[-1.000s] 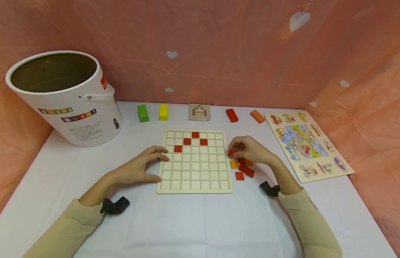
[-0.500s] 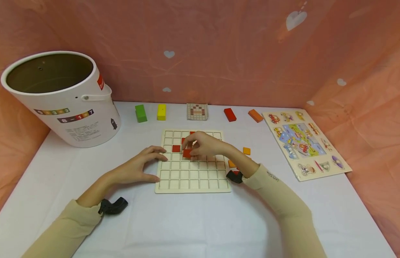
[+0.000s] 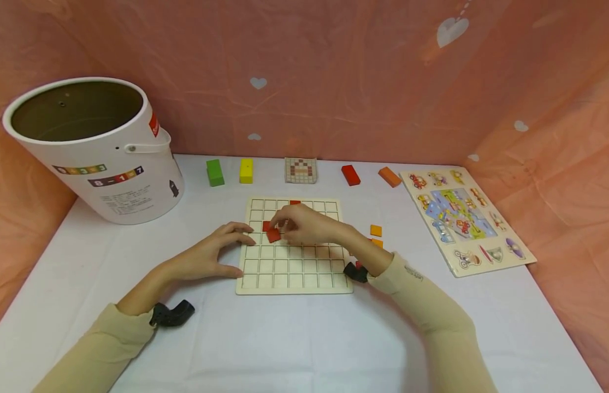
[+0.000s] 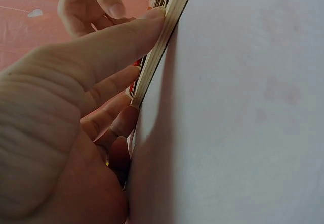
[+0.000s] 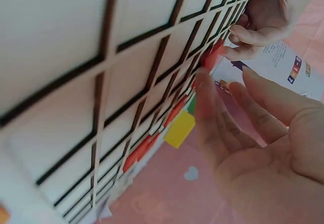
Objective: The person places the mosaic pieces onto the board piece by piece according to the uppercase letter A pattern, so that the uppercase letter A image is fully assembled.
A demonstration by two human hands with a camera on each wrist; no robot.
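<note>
A pale wooden grid board (image 3: 295,267) lies on the white table. My left hand (image 3: 213,252) rests against its left edge with fingers and thumb spread; the left wrist view shows the thumb (image 4: 121,37) on the rim. My right hand (image 3: 309,225) is over the upper left cells, its fingertips at a red square tile (image 3: 273,235) that sits askew on the grid. In the right wrist view this tile (image 5: 212,55) is beyond the index fingertip, with the thumb apart from it. Red tiles show at the third row (image 3: 266,225) and top row (image 3: 295,202); the hand hides others.
Orange tiles (image 3: 376,230) lie right of the board, partly behind the right forearm. Behind it stand green (image 3: 215,173), yellow (image 3: 246,171), red (image 3: 350,175) and orange (image 3: 390,177) blocks and a small pattern card (image 3: 301,171). A white bucket (image 3: 122,185) and picture puzzle (image 3: 456,256) flank it.
My right hand has carried a red tile from the loose pile leftward over the board, and the tile now lies tilted on the grid by its fingertips. The left hand has stayed put.
</note>
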